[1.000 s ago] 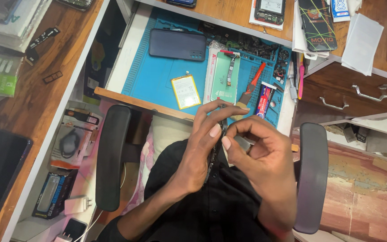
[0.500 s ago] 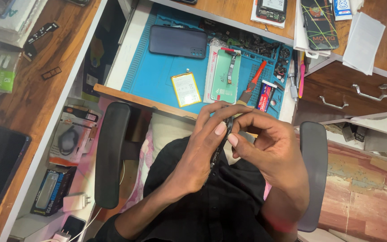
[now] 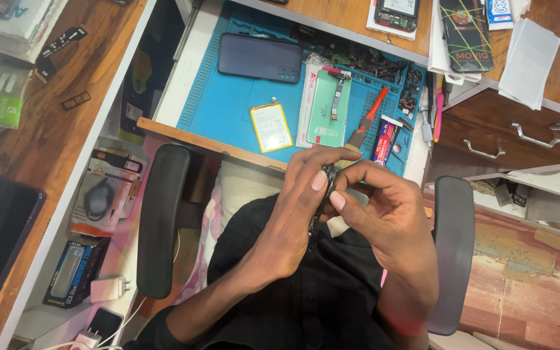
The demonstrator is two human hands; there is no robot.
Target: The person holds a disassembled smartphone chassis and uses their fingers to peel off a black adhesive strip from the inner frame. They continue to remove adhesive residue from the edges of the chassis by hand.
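Since the earlier frame both hands have lifted slightly toward the mat (image 3: 228, 110), left hand (image 3: 296, 214) and right hand (image 3: 384, 217) pinching the dark part (image 3: 324, 188) edge-on between them, long axis running toward the body.

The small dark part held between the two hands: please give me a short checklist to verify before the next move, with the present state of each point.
1. Left hand grips the small dark part: ok.
2. Right hand touches the part: ok.
3. Part's kind and condition: cannot tell, mostly hidden by fingers.
4. Blue work mat has bare space: ok.
5. Red-handled tool lies on the mat: ok.
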